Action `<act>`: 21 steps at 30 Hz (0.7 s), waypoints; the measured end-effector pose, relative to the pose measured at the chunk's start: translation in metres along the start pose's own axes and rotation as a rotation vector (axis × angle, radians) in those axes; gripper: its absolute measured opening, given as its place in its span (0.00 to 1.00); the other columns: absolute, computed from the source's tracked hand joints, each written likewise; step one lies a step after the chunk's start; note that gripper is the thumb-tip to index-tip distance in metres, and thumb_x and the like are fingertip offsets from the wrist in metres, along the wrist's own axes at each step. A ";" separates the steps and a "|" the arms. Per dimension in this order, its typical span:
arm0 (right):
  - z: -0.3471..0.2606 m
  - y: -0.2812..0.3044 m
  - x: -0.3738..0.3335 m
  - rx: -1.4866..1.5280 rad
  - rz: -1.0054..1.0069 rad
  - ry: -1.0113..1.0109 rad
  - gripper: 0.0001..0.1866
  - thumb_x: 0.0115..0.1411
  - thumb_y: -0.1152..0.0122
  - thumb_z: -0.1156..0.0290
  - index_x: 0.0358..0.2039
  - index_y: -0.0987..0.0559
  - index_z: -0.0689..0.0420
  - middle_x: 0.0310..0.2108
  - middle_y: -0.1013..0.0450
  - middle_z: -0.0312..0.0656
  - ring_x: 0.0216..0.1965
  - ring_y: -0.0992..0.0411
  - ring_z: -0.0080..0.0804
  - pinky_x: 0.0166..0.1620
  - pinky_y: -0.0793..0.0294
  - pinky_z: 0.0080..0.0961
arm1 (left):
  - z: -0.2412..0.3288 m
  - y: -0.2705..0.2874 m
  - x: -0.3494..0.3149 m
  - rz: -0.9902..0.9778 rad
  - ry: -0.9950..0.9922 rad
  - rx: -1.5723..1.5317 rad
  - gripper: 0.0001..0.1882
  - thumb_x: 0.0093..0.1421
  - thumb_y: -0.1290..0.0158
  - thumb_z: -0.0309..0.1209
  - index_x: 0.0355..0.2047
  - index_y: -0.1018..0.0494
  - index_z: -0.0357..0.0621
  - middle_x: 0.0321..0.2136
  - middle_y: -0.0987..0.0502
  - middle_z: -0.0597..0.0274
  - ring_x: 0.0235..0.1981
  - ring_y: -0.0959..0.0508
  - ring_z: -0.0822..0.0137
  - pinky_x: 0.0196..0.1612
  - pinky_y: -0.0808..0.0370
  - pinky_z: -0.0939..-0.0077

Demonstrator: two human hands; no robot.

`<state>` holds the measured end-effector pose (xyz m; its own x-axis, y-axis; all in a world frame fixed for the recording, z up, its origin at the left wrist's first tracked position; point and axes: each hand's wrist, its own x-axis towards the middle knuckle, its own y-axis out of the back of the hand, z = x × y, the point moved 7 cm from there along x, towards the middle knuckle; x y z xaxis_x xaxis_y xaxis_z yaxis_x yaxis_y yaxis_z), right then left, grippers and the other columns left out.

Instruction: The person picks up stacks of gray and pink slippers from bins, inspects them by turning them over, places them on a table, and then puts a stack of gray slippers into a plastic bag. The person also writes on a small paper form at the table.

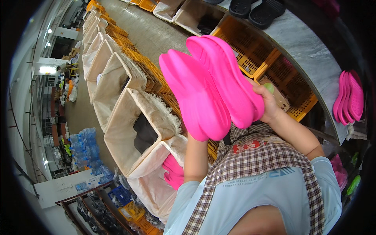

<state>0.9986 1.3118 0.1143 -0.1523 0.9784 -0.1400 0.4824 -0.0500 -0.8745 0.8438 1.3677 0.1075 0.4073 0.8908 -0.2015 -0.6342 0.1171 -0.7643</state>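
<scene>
Two bundles of bright pink foam shoe soles are raised in front of me, side by side and touching. My right hand (267, 102) is closed round the heel end of the right bundle of soles (227, 78), its thumb along the edge. A small pale green piece (269, 87) shows at that hand's fingers; I cannot make out what it is. My left forearm (197, 158) runs up to the lower end of the left bundle of soles (196, 98), which it holds up; that hand's fingers are hidden behind the pink foam.
Cloth-lined bins (129, 129) stand in a long row at left, one with pink soles (173, 172) inside. Yellow crates (244, 43) sit under a curved grey table (313, 51) bearing black foam soles (266, 13) and more pink ones (347, 98). Water bottles (84, 147) are stacked farther left.
</scene>
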 end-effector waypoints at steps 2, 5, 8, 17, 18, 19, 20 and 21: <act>0.008 0.009 0.000 0.225 -0.012 -0.071 0.28 0.57 0.57 0.63 0.58 0.38 0.63 0.53 0.34 0.51 0.52 0.32 0.37 0.55 0.33 0.32 | 0.002 -0.013 0.001 -0.142 -0.019 -0.219 0.27 0.58 0.48 0.43 0.52 0.36 0.38 0.48 0.34 0.52 0.41 0.30 0.60 0.34 0.21 0.66; 0.007 0.014 -0.002 0.440 -0.093 -0.074 0.24 0.57 0.58 0.63 0.49 0.28 0.65 0.42 0.26 0.53 0.42 0.25 0.42 0.49 0.25 0.37 | 0.001 -0.031 0.006 -0.349 0.026 -0.509 0.27 0.58 0.47 0.43 0.52 0.36 0.39 0.48 0.36 0.53 0.40 0.31 0.61 0.31 0.20 0.66; -0.001 0.020 -0.005 0.461 -0.091 -0.042 0.24 0.55 0.54 0.64 0.48 0.28 0.67 0.43 0.27 0.55 0.43 0.25 0.46 0.47 0.24 0.41 | 0.000 -0.039 0.007 -0.484 0.063 -0.661 0.32 0.58 0.50 0.44 0.59 0.44 0.45 0.49 0.37 0.56 0.41 0.34 0.65 0.30 0.22 0.68; -0.013 0.023 -0.015 0.507 -0.101 -0.011 0.26 0.53 0.52 0.63 0.49 0.29 0.68 0.46 0.29 0.57 0.45 0.27 0.48 0.50 0.27 0.43 | -0.003 -0.043 0.010 -0.592 0.105 -0.735 0.31 0.60 0.51 0.43 0.60 0.45 0.46 0.47 0.36 0.58 0.37 0.35 0.67 0.27 0.24 0.71; -0.014 0.021 -0.016 0.497 -0.104 -0.007 0.26 0.54 0.52 0.63 0.48 0.29 0.68 0.46 0.28 0.56 0.44 0.26 0.47 0.50 0.27 0.42 | -0.003 -0.045 0.009 -0.583 0.105 -0.696 0.30 0.60 0.52 0.43 0.59 0.45 0.45 0.47 0.36 0.57 0.39 0.34 0.66 0.28 0.24 0.71; -0.013 0.020 -0.017 0.465 -0.077 -0.010 0.26 0.54 0.52 0.63 0.49 0.29 0.68 0.46 0.28 0.55 0.44 0.27 0.46 0.50 0.27 0.41 | -0.002 -0.048 0.008 -0.575 0.104 -0.657 0.29 0.60 0.52 0.42 0.59 0.44 0.44 0.47 0.35 0.57 0.40 0.33 0.66 0.29 0.24 0.71; -0.012 0.019 -0.017 0.433 -0.051 -0.012 0.26 0.54 0.53 0.63 0.49 0.29 0.67 0.45 0.28 0.54 0.45 0.27 0.46 0.51 0.27 0.40 | 0.000 -0.051 0.005 -0.567 0.104 -0.631 0.28 0.61 0.52 0.41 0.58 0.43 0.44 0.47 0.34 0.56 0.41 0.32 0.66 0.30 0.23 0.71; -0.014 0.013 -0.018 0.414 -0.109 -0.003 0.26 0.54 0.53 0.63 0.50 0.29 0.67 0.45 0.28 0.53 0.45 0.27 0.45 0.51 0.28 0.39 | -0.002 -0.045 0.005 -0.388 0.043 -0.437 0.27 0.61 0.53 0.40 0.58 0.42 0.43 0.47 0.33 0.56 0.43 0.31 0.65 0.32 0.23 0.71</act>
<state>1.0195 1.2965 0.1117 -0.1859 0.9819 -0.0370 0.0761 -0.0231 -0.9968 0.8756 1.3656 0.1394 0.5873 0.7996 0.1258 -0.1075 0.2311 -0.9670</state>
